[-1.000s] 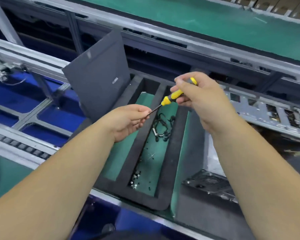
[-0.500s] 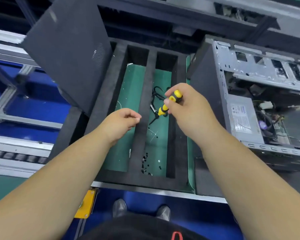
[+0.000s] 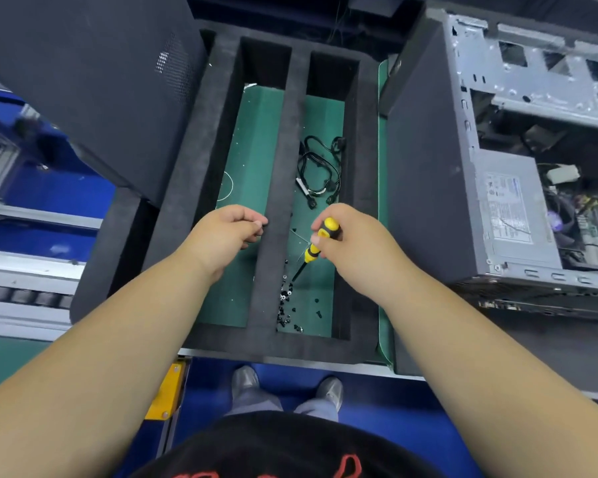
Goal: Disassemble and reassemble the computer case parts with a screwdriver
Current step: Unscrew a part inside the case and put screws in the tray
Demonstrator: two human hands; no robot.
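Right hand [image 3: 354, 241] grips the yellow-and-black screwdriver [image 3: 316, 244], fingers curled round the handle, tip angled down over loose black screws [image 3: 285, 305] in the right compartment of the black foam tray [image 3: 275, 167]. Left hand [image 3: 223, 236] hovers over the left compartment, fingers pinched together; whether they hold anything cannot be told. Open computer case [image 3: 497, 160] stands right of the tray, its side panel [image 3: 94, 81] to the left.

The computer case [image 3: 518, 160] is cut off by the right edge, the side panel [image 3: 83, 81] by the top and left edges. What is pinched in the left hand [image 3: 227, 232] cannot be told; the screws [image 3: 285, 305] are too small to count
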